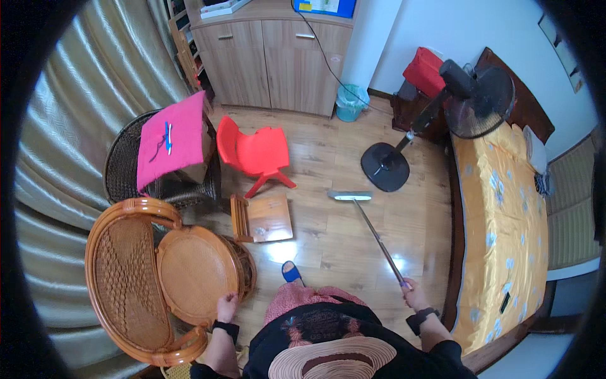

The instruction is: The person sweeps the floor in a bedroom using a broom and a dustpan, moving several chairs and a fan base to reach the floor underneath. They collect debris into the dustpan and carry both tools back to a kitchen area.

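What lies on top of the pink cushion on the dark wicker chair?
A blue pen lies on the pink cushion, beside a thin dark cord-like item. The dark wicker chair seat beneath is covered.

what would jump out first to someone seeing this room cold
The bright red child's chair in the middle of the wooden floor grabs the eye, with a pink cushion on a dark wicker chair to its left. The right hand grips a long mop reaching toward a black standing fan, while the left hand rests on a round rattan chair. An orange flowered bed fills the right side.
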Demonstrator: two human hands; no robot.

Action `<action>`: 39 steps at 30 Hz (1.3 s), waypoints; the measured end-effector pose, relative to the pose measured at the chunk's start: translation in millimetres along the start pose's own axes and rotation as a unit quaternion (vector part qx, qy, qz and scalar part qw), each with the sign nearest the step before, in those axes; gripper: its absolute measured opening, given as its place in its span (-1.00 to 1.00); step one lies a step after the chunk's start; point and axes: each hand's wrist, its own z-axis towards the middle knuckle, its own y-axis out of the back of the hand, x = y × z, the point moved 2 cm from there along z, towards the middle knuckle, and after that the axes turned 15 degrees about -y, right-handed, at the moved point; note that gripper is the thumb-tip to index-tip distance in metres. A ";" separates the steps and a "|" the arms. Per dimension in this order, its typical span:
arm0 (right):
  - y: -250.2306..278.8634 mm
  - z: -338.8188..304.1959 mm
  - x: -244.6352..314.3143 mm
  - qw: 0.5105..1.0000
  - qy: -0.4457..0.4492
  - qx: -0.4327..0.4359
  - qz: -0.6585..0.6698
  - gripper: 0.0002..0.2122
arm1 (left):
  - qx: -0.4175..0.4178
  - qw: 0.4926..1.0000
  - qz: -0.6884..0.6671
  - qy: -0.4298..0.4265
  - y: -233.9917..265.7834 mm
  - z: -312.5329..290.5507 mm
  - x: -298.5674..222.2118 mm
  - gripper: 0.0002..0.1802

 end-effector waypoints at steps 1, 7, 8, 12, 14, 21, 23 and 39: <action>-6.8 1.6 18.3 0.999 -0.032 0.020 0.036 -0.67 | 0.009 0.999 0.031 0.016 -2.8 27.6 -8.0 -0.84; -23.9 22.8 169.4 0.974 0.000 0.140 0.180 -0.66 | 0.023 0.989 0.019 -0.146 -19.7 156.7 -104.4 -0.87; -23.6 29.9 198.8 0.971 0.002 0.154 0.180 -0.67 | 0.033 0.993 0.017 -0.110 -23.2 175.8 -119.0 -0.85; -20.3 81.8 335.5 0.969 0.062 0.210 0.116 -0.68 | -0.010 0.996 -0.005 -0.094 -48.5 240.8 -151.9 -0.85; -21.9 119.9 417.7 0.967 0.104 0.229 0.037 -0.62 | -0.039 0.986 -0.107 -0.121 -64.1 263.4 -150.7 -0.87; -107.4 254.0 713.1 0.905 0.315 0.161 -0.237 -0.66 | -0.108 0.993 0.044 0.035 -110.7 255.6 -131.4 -0.89; -154.7 281.0 777.2 0.860 0.386 0.158 -0.294 -0.70 | -0.140 0.987 -0.003 0.084 -123.6 237.8 -144.0 -0.87; -274.5 367.1 882.6 0.792 0.453 0.084 -0.400 -0.80 | -0.150 0.982 0.046 0.106 -113.5 348.0 -184.6 -0.65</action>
